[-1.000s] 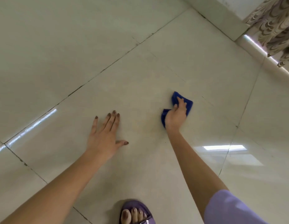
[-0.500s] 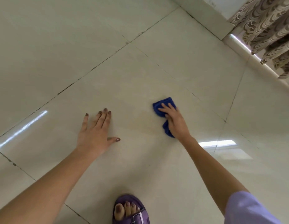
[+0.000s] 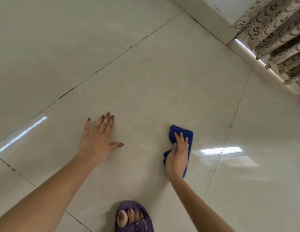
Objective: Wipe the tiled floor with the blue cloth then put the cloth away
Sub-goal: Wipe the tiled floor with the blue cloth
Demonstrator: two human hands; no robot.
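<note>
Landmark = blue cloth (image 3: 179,144); everything placed relative to it.

Far left of cloth: bright streak reflection (image 3: 21,134) on the glossy tiled floor (image 3: 145,91); source out of frame; dark grout lines run diagonally, some chipped or stained.

Left of cloth, well apart: left hand (image 3: 97,141) flat on the floor, palm down, fingers spread, thumb pointing toward the cloth; holding nothing; forearm cut off at the bottom-left corner.

Cloth itself: bunched on the floor, same tile as the left hand; only its far end, a flap at the thumb side and a strip along the outer edge show; rest hidden under the palm.

On the cloth: right hand (image 3: 177,158) pressing down, fingers curled over the fabric, thumb pinching the left flap; gripping it; palm side hidden; forearm exits at the bottom edge.

Below and left of cloth: foot in a purple sandal (image 3: 134,218), toes and buckle visible, heel cut off by the frame.

Right of cloth: rectangular light reflection (image 3: 221,150) across a grout line.

Far upper right of cloth: skirting (image 3: 213,22), then patterned brown curtain (image 3: 278,30), cropped by the frame; lower hem blurred.
</note>
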